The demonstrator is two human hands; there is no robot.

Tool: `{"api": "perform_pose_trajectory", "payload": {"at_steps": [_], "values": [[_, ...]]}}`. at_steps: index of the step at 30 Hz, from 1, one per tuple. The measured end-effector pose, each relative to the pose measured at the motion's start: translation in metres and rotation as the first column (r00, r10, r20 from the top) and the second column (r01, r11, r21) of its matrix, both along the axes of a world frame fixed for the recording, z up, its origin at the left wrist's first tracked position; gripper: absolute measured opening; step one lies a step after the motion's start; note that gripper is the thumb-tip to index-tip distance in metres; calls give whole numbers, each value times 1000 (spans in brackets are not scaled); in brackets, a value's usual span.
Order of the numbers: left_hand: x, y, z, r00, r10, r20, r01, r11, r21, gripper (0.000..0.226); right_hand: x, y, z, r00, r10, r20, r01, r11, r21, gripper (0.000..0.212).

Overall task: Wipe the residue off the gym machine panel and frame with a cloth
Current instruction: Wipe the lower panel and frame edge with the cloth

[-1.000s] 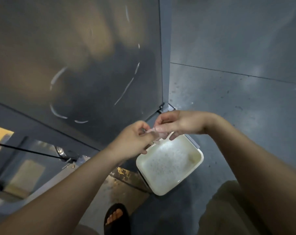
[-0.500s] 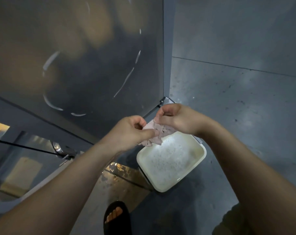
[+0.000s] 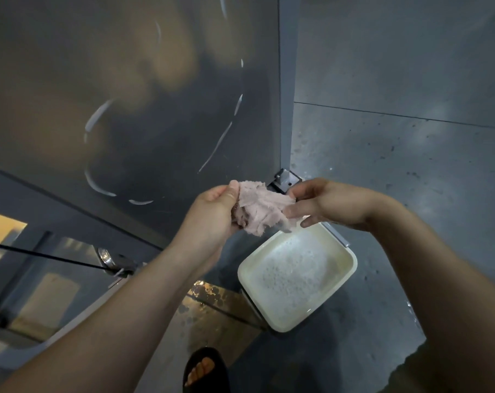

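Pink cloth (image 3: 257,212) — crumpled, frayed, seemingly damp

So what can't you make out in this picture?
Head view:
- Cloth: one end hidden inside the left hand.
- Tub: far corner covered by cloth and right hand.
- Panel: blurred reflections mask residue beyond the white streaks.
- Sandalled foot: cut off by the bottom edge.

Pink cloth (image 3: 259,212) crumpled, held midair; grey panel (image 3: 133,89) upright, white curved residue streaks (image 3: 218,146).
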State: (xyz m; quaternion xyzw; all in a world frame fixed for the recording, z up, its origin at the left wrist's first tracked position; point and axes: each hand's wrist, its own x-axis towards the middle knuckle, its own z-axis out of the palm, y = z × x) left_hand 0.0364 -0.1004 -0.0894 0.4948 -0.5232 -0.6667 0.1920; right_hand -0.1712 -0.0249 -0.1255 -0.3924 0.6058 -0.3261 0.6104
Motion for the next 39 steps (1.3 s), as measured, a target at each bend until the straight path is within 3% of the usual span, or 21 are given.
{"api": "perform_pose_trajectory", "payload": {"at_steps": [3,5,8,13,16,18,20,22,24,26,27,30,32,35,39], "values": [[1,4,3,997,-72,-3,72,997,31,50,8,-5,4,896,-256,364,284,958,-26,18],[4,3,0,992,-122,43,122,992,-8,39,11,-7,9,830,-313,461,376,925,-49,8],[8,2,-3,990,-64,124,69,997,-39,16,15,-8,13,790,-383,479,451,892,-30,9],[13,-6,4,998,62,26,-63,997,40,25,24,-13,16,707,-518,482,549,831,89,18],[11,-7,8,993,109,-42,-107,993,46,22,24,-8,14,730,-476,491,476,869,135,47],[8,-7,7,991,130,-29,-130,991,25,21,20,-3,10,846,-336,413,337,939,73,67],[6,-6,5,993,117,-12,-117,993,28,26,18,3,10,994,-99,45,101,993,-59,66],[4,-4,6,998,56,-33,-54,997,63,26,19,6,13,953,21,-302,-51,995,-91,53],[5,-3,8,996,-81,24,79,996,48,23,19,7,15,916,50,-398,-98,990,-101,32],[8,-2,4,944,-260,204,271,962,-27,34,17,6,11,867,71,-494,-144,983,-111,15],[9,-1,4,899,-321,298,354,933,-62,35,16,5,8,848,59,-526,-149,980,-131,10],[10,-5,-3,826,-347,443,454,877,-159,8,11,1,2,868,-53,-494,-51,979,-195,12],[9,-9,-2,822,-272,500,430,872,-233,24,9,2,4,907,-141,-397,60,976,-210,22],[7,-12,0,886,-162,435,310,904,-294,28,9,0,4,895,-282,-345,214,951,-222,34],[4,-10,-5,951,-83,296,135,978,-159,15,27,-5,-3,841,-414,-348,300,893,-335,33]]}}
